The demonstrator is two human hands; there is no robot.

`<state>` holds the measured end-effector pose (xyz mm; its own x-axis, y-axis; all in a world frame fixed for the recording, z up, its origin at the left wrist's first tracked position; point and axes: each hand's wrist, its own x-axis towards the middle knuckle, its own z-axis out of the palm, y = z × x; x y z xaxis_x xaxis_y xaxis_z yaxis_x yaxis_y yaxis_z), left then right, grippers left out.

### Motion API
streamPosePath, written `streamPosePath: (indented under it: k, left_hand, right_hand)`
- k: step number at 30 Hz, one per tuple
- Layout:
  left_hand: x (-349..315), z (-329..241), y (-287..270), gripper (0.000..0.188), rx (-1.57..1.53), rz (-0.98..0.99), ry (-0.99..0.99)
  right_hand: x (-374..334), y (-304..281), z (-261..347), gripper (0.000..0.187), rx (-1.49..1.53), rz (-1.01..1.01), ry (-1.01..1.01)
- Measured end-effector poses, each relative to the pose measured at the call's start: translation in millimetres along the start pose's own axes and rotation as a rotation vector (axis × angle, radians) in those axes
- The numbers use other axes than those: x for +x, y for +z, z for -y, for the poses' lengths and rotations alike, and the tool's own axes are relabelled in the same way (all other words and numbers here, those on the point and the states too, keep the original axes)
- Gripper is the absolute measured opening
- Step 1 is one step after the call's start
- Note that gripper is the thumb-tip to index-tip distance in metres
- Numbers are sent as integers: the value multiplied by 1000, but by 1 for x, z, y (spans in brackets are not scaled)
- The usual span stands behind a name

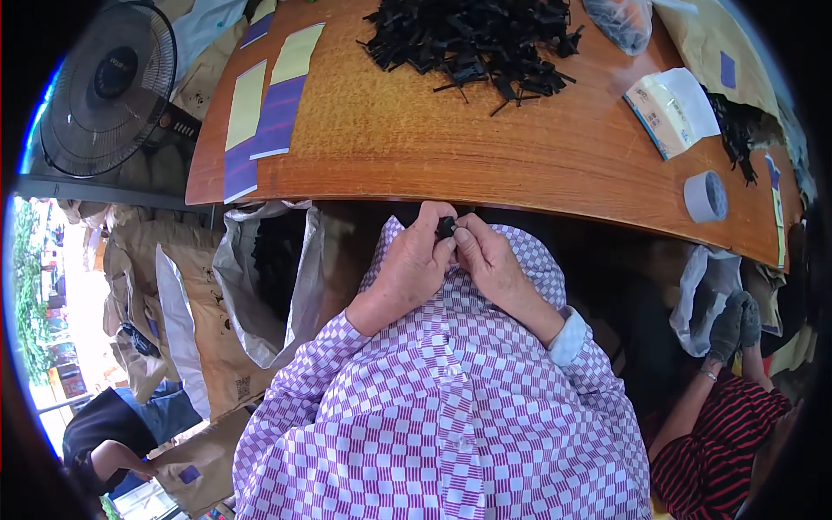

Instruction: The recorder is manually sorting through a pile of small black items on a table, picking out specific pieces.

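Just off the table's front edge, my two hands meet in front of my checked purple-and-white top. A small black piece (446, 227) is pinched between them; its exact kind is too small to make out. My left hand (409, 267) has its thumb and fingers closed on the piece from the left. From the other side, my right hand (494, 264) presses thumb and fingertips together at the same piece. Farther off on the brown wooden table (364, 147) lies a heap of loose black strips (472, 43), thin and tangled, with several ends sticking out toward me.
Yellow-and-purple paper slips (290, 91) lie at the table's left, beside a fan (108, 87). On the right are a tissue pack (663, 117), a tape roll (705, 197) and a clear bag (622, 22). An open white-lined sack (303, 295) stands below. A co-worker's gloved hands (732, 328) show at right.
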<state>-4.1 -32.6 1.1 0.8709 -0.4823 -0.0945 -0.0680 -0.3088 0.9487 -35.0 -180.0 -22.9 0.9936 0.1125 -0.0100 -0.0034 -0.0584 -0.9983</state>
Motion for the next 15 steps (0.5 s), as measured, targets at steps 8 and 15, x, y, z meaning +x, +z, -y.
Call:
streamPosePath:
  k: [8, 15]
  left_hand:
    - [-3, 8, 7, 26, 246, -170, 188]
    - [-11, 13, -4, 25, 5, -148, 170]
  right_hand:
    - [0, 4, -4, 17, 74, -3, 10]
    - [16, -19, 17, 20, -53, 224, 61]
